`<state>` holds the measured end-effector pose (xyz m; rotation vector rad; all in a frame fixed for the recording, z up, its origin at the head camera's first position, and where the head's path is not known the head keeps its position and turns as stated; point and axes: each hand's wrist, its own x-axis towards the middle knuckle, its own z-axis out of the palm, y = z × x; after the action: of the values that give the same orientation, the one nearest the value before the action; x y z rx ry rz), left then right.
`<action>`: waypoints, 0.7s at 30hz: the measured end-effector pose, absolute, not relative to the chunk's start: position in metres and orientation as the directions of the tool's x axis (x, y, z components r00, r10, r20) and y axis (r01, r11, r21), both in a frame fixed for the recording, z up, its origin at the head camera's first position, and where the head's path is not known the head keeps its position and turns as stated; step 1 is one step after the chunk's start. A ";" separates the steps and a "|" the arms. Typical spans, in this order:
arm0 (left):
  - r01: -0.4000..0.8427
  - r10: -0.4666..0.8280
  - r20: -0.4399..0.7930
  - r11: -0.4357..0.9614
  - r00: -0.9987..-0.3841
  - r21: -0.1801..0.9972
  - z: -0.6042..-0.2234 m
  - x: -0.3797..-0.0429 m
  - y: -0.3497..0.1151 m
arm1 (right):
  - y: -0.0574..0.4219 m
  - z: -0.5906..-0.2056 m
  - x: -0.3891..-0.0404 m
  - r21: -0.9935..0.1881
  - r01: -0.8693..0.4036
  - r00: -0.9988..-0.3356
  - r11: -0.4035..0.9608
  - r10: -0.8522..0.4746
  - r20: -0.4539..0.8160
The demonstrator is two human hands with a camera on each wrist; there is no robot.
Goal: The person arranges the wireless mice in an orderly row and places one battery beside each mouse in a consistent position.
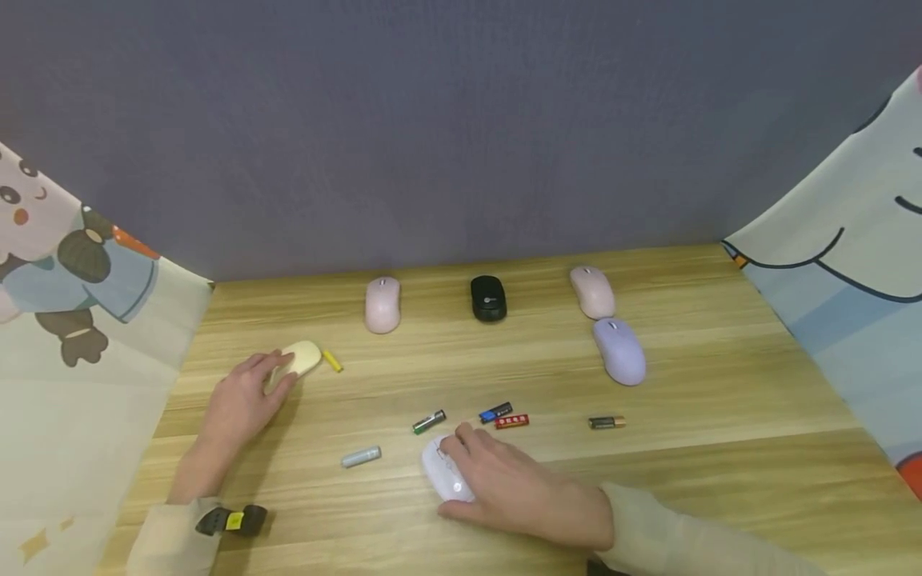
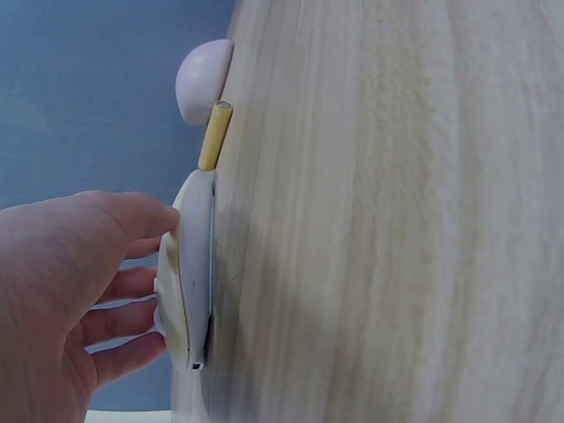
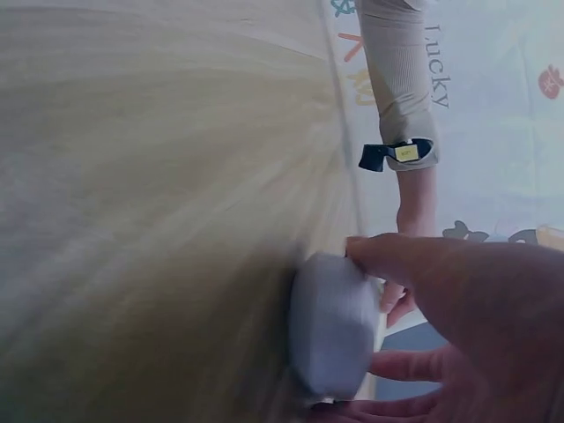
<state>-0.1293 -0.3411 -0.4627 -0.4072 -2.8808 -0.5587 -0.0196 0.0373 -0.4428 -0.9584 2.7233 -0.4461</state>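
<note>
At the left of the table, my left hand (image 1: 241,404) holds a pale yellow computer mouse (image 1: 306,356), thumb on one side and fingers on the other. In the left wrist view this mouse (image 2: 198,264) lies low over the wood, with a small yellow battery (image 2: 216,137) at its front end. My right hand (image 1: 515,488) grips a white computer mouse (image 1: 436,470) near the front middle. The right wrist view shows the white mouse (image 3: 330,326), blurred, between thumb and fingers; the hand hides part of it in the head view.
Farther back are a pink mouse (image 1: 382,306), a black mouse (image 1: 488,298), another pink mouse (image 1: 593,293) and a lilac mouse (image 1: 621,352). Loose batteries lie midway: silver (image 1: 361,457), green-ended (image 1: 429,422), blue-and-black (image 1: 495,412), red (image 1: 511,422) and copper-topped (image 1: 607,422). A grey wall (image 1: 461,136) stands behind.
</note>
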 end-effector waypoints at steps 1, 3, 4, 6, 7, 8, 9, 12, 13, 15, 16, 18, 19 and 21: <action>0.298 0.231 0.224 0.893 -0.947 0.339 -0.463 -0.129 -0.341 | 0.037 -0.442 -0.020 -0.345 -0.575 -0.760 0.742 -0.641 -0.111; 0.298 0.232 0.223 0.893 -0.947 0.338 -0.463 -0.129 -0.341 | 0.037 -0.441 -0.020 -0.317 -0.600 -0.744 0.735 -0.658 -0.117; 0.298 0.232 0.222 0.893 -0.947 0.337 -0.463 -0.129 -0.341 | 0.037 -0.440 -0.021 -0.304 -0.612 -0.736 0.731 -0.666 -0.121; 0.298 0.232 0.223 0.893 -0.947 0.336 -0.464 -0.129 -0.342 | 0.037 -0.439 -0.022 -0.279 -0.634 -0.720 0.722 -0.682 -0.130; 0.298 0.232 0.223 0.894 -0.947 0.336 -0.464 -0.129 -0.342 | 0.037 -0.438 -0.022 -0.268 -0.641 -0.713 0.719 -0.687 -0.137; 0.299 0.232 0.225 0.893 -0.946 0.336 -0.465 -0.129 -0.342 | 0.037 -0.438 -0.022 -0.260 -0.648 -0.709 0.716 -0.692 -0.139; 0.300 0.231 0.228 0.893 -0.946 0.337 -0.465 -0.129 -0.342 | 0.037 -0.437 -0.023 -0.258 -0.650 -0.707 0.715 -0.693 -0.141; 0.312 0.237 0.245 0.889 -0.940 0.336 -0.466 -0.130 -0.343 | 0.037 -0.438 -0.023 -0.263 -0.649 -0.708 0.714 -0.693 -0.135; 0.318 0.240 0.253 0.887 -0.937 0.335 -0.466 -0.130 -0.343 | 0.037 -0.438 -0.023 -0.269 -0.646 -0.710 0.714 -0.692 -0.131; 0.328 0.246 0.265 0.883 -0.932 0.335 -0.467 -0.130 -0.342 | 0.038 -0.439 -0.023 -0.287 -0.640 -0.713 0.712 -0.691 -0.124; 0.331 0.248 0.269 0.882 -0.931 0.334 -0.467 -0.130 -0.342 | 0.038 -0.439 -0.024 -0.298 -0.636 -0.714 0.712 -0.689 -0.122; 0.332 0.248 0.268 0.881 -0.931 0.337 -0.467 -0.131 -0.342 | 0.039 -0.439 -0.025 -0.326 -0.621 -0.721 0.713 -0.683 -0.118; 0.329 0.247 0.265 0.881 -0.932 0.338 -0.467 -0.131 -0.342 | 0.040 -0.439 -0.026 -0.338 -0.614 -0.725 0.713 -0.679 -0.115; 0.324 0.244 0.258 0.882 -0.935 0.343 -0.467 -0.132 -0.342 | 0.042 -0.438 -0.028 -0.360 -0.602 -0.734 0.713 -0.672 -0.102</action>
<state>-0.1318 -0.3422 -0.4673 -0.4343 -2.8441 -0.5705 -0.0282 0.0420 -0.4379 -1.0169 2.6937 -0.4494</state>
